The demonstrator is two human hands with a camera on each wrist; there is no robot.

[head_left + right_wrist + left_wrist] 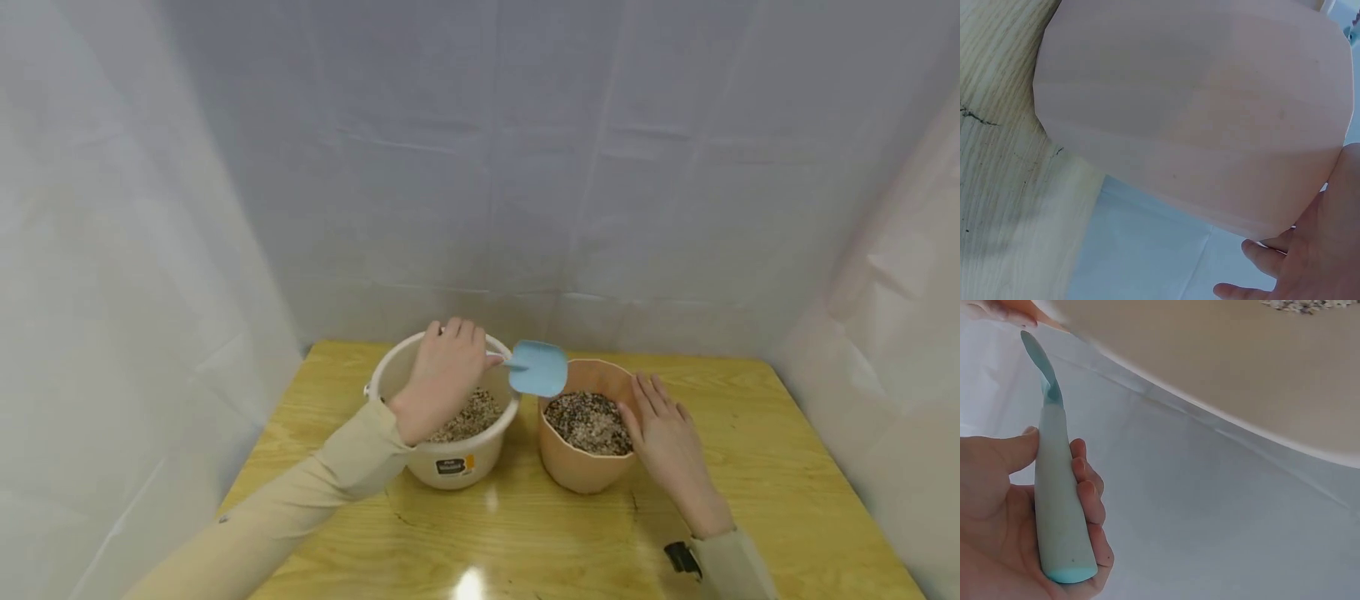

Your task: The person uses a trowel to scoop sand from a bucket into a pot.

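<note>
**Scoop held over the bucket, pot steadied alongside**

Your left hand (442,379) grasps the handle of a light blue scoop (537,367), fingers and thumb curled round it, as the left wrist view shows plainly. The hand hovers over the white bucket (457,467), which holds a speckled gravel mix (476,415). The scoop's blade reaches to the right, above the gap between the bucket and the peach-coloured pot (577,467), just past the pot's left rim. The pot stands just right of the bucket on the wooden table (787,467) and is filled nearly to the brim with the same mix. Your right hand (667,442) lies flat against the pot's right side, fingers straight and released, touching its wall. White sheeting (525,167) encloses the table at the far edge and both sides.
</note>
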